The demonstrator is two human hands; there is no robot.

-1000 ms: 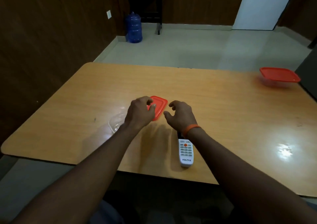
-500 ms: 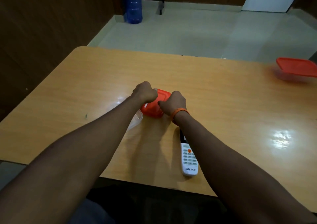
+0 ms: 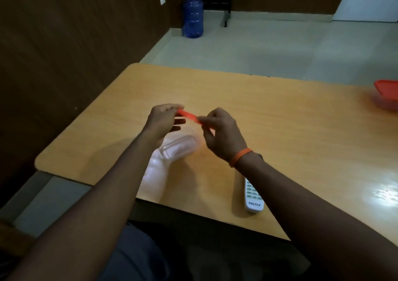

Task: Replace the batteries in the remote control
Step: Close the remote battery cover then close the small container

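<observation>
Now a thin red lid (image 3: 189, 117) is held up above the wooden surface (image 3: 280, 112) by both hands. One end of the lid is pinched by the fingers (image 3: 172, 108) of the left hand (image 3: 163, 120), at about 9 o'clock from the lid. The other end is gripped by the right hand (image 3: 221, 134), at about 3 o'clock, with its fingers closed on the lid. An orange band (image 3: 240, 156) is worn on the right wrist.

Just below the lid, a clear plastic box (image 3: 181, 146) is seen lying on the surface, tipped on its side. What is inside it cannot be told, because the picture is blurry there.

The white remote control (image 3: 253, 196) is found on the surface at about 5 o'clock from the hands, close to the near edge. It lies face up, with the word VOLTAS at its near end, and part of it is hidden under the right arm. It is not touched by either hand.

Far off at 3 o'clock, at the edge of the view, another box with a red lid (image 3: 386, 95) is seen on the surface. A blue water jug (image 3: 193, 16) is seen on the floor at 12 o'clock, by the dark wall.
</observation>
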